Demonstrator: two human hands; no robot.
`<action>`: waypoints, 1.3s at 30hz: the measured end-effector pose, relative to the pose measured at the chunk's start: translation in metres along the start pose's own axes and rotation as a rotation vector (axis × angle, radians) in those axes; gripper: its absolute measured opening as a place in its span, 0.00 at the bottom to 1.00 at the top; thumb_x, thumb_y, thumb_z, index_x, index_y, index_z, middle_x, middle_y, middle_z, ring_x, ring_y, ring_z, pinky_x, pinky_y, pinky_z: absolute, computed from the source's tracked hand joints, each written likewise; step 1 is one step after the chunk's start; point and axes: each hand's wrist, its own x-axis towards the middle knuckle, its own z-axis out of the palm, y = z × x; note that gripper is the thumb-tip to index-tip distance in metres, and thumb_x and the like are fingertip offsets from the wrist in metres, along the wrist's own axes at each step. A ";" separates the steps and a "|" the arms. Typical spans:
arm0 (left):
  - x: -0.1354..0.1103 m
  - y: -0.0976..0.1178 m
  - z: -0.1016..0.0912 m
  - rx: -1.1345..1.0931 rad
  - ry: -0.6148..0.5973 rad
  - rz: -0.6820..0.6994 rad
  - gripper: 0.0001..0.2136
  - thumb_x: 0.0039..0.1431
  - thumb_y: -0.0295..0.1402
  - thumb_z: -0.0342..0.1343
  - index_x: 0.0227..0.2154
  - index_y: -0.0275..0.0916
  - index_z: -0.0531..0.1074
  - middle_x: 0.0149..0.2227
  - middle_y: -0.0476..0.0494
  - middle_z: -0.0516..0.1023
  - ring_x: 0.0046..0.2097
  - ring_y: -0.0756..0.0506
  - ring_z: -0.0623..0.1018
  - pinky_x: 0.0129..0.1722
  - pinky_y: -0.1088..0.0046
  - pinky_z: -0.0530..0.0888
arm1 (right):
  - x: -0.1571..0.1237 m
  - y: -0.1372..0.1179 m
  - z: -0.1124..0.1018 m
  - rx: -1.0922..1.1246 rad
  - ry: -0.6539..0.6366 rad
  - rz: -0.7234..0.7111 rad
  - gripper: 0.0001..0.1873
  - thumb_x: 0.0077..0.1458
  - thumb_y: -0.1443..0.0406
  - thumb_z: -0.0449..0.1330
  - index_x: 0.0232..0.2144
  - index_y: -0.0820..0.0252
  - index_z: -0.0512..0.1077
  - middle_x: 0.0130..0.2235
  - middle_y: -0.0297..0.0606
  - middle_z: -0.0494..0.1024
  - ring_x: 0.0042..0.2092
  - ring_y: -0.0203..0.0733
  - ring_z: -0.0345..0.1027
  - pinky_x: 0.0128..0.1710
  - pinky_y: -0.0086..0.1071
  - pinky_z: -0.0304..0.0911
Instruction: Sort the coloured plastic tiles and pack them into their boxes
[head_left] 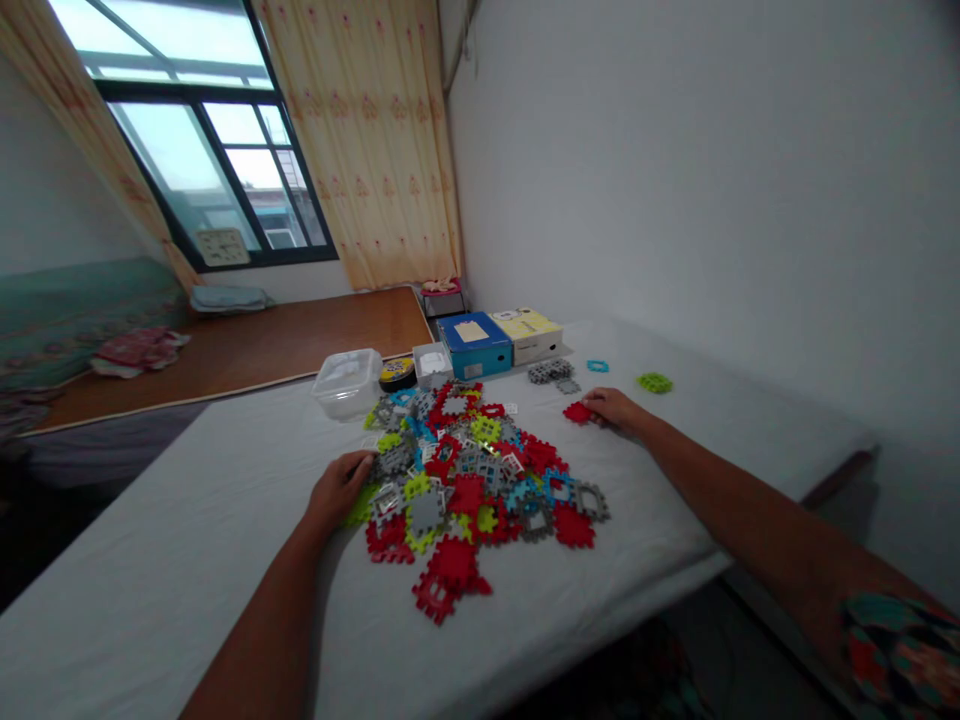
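A large heap of interlocking plastic tiles [469,490] with notched edges, in red, grey, lime green, blue and white, lies on the white-covered table. At its left edge is my left hand [341,490], fingers curled together against the grey and green tiles; whatever they may hold is hidden. My right hand [613,411] is to the right of the heap, low over the cloth, pinching a red tile [577,412] by its right side. Just beyond it are a small stack of grey tiles [550,371], a blue tile frame [598,366] and a lime green stack [655,382].
Behind the heap stand a clear plastic tub [348,382], a round black-and-yellow container [397,374], a small white box [432,365], a blue box [475,344] and a yellow-and-white box [526,333]. A wall [712,200] borders the right side. A bed platform [300,345] lies beyond.
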 end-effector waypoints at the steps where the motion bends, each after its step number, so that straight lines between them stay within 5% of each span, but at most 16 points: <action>1: 0.000 -0.001 0.000 0.007 -0.004 0.001 0.27 0.57 0.55 0.45 0.42 0.39 0.78 0.47 0.40 0.81 0.50 0.40 0.78 0.53 0.64 0.71 | -0.001 -0.001 -0.002 -0.053 0.010 -0.020 0.08 0.56 0.62 0.58 0.32 0.61 0.74 0.22 0.35 0.75 0.23 0.36 0.68 0.24 0.27 0.63; 8: -0.001 0.004 -0.004 0.051 -0.013 0.032 0.28 0.57 0.55 0.44 0.41 0.38 0.78 0.47 0.40 0.81 0.50 0.39 0.78 0.53 0.64 0.71 | 0.028 -0.019 -0.005 -0.402 0.168 -0.179 0.08 0.53 0.63 0.61 0.35 0.58 0.78 0.42 0.41 0.80 0.45 0.43 0.72 0.45 0.33 0.63; 13: -0.002 0.003 -0.005 0.059 -0.021 0.042 0.26 0.58 0.54 0.45 0.40 0.39 0.78 0.46 0.40 0.81 0.50 0.39 0.78 0.54 0.63 0.72 | 0.046 -0.025 0.013 -0.545 0.117 -0.268 0.09 0.50 0.61 0.63 0.34 0.57 0.79 0.41 0.42 0.80 0.44 0.44 0.71 0.40 0.30 0.62; 18: -0.002 0.000 -0.003 0.054 -0.007 0.046 0.26 0.57 0.54 0.45 0.40 0.39 0.78 0.46 0.39 0.81 0.50 0.39 0.78 0.55 0.62 0.71 | 0.049 -0.023 0.006 -0.592 0.000 -0.368 0.06 0.50 0.62 0.63 0.31 0.56 0.78 0.37 0.37 0.80 0.39 0.40 0.72 0.37 0.27 0.61; 25: -0.004 -0.002 -0.003 0.065 0.006 0.045 0.24 0.58 0.52 0.46 0.40 0.40 0.79 0.45 0.40 0.81 0.49 0.39 0.77 0.54 0.60 0.71 | 0.075 -0.051 -0.019 -0.630 0.167 -0.403 0.11 0.54 0.58 0.60 0.35 0.56 0.78 0.41 0.39 0.80 0.38 0.40 0.71 0.36 0.29 0.61; 31: -0.005 -0.004 -0.001 0.066 -0.003 0.062 0.24 0.58 0.51 0.46 0.41 0.39 0.79 0.46 0.39 0.81 0.50 0.39 0.77 0.55 0.60 0.70 | 0.072 -0.043 -0.016 -0.688 -0.149 -0.399 0.06 0.51 0.62 0.62 0.31 0.55 0.79 0.35 0.35 0.82 0.37 0.40 0.74 0.36 0.28 0.61; 36: -0.003 -0.002 -0.001 0.074 0.002 0.067 0.24 0.58 0.51 0.45 0.40 0.39 0.79 0.45 0.38 0.81 0.49 0.39 0.77 0.54 0.60 0.71 | 0.048 -0.031 -0.010 -0.669 -0.073 -0.397 0.15 0.53 0.58 0.61 0.41 0.57 0.78 0.43 0.42 0.81 0.43 0.45 0.73 0.40 0.32 0.63; 39: -0.003 -0.002 -0.002 0.075 -0.007 0.061 0.25 0.57 0.52 0.46 0.41 0.39 0.78 0.46 0.38 0.81 0.49 0.39 0.77 0.54 0.61 0.71 | 0.027 -0.027 -0.014 -0.570 -0.201 -0.428 0.20 0.52 0.55 0.62 0.44 0.57 0.77 0.44 0.43 0.80 0.42 0.46 0.73 0.42 0.34 0.64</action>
